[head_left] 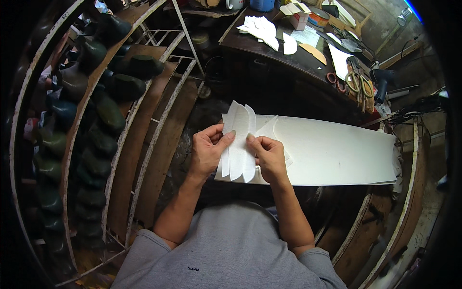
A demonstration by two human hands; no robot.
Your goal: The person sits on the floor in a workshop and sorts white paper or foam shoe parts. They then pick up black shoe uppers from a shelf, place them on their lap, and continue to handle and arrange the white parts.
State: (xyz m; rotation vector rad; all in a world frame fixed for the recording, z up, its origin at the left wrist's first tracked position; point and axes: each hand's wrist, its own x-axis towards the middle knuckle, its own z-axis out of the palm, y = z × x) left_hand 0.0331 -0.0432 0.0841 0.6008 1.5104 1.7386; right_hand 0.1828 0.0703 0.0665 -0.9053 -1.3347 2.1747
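In front of me, both hands hold a small fanned stack of white cut pieces [239, 149] with pointed ends; they look like felt or thin sheet stuff. My left hand [208, 149] grips the left edge, thumb on top and fingers curled behind. On the right edge, my right hand [270, 156] pinches the stack between thumb and fingers. Below them lies a long white sheet [337, 149], stretching away to the right. Another white cut piece [269, 127] with a pointed tip rests on it, partly covered by my right hand and the stack.
Racks full of dark shoe lasts [96, 159] stand at the left. A dark workbench [269, 53] at the back bears white cut pieces [260, 30], a tan piece [314, 54], scissors [359, 85] and a small box [295, 18]. Another metal rack [409, 188] is at the right.
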